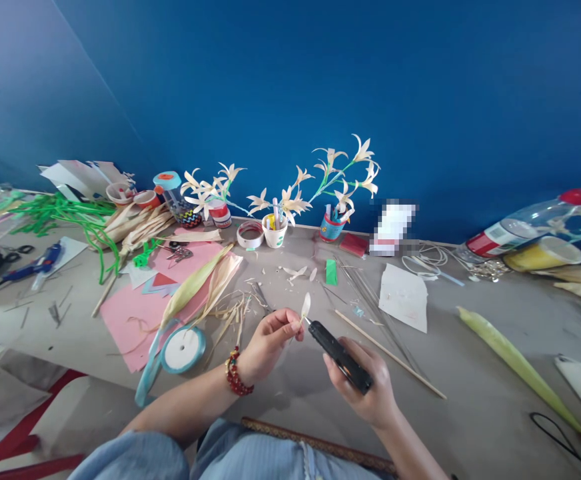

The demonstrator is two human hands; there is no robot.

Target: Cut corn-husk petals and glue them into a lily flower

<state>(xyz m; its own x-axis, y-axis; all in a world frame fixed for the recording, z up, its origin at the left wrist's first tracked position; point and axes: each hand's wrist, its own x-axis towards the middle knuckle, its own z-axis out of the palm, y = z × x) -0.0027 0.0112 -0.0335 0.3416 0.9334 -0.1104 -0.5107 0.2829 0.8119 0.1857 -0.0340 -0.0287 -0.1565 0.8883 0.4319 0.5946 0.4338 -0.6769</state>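
Note:
Between its fingertips, my left hand (272, 340) pinches the base of a small pale petal (306, 305), which points upward. A red bead bracelet (237, 372) circles that wrist. My right hand (365, 380) is wrapped round a black tool (341, 355) that looks like a glue gun. Its metal tip touches or nearly touches the petal's base. Beyond my hands, small white petal scraps (298, 273) lie on the grey table (290, 413). Pale husk flowers on green stems (343, 173) stand in cups against the blue wall.
Left are pink paper (130, 327), a ribbon spool (183, 349), a long husk (190, 287), green wires (65, 210) and a blue glue gun (35, 263). A wooden stick (390, 353), torn white paper (403, 297), a green husk (515, 367) and a plastic bottle (535, 223) lie right.

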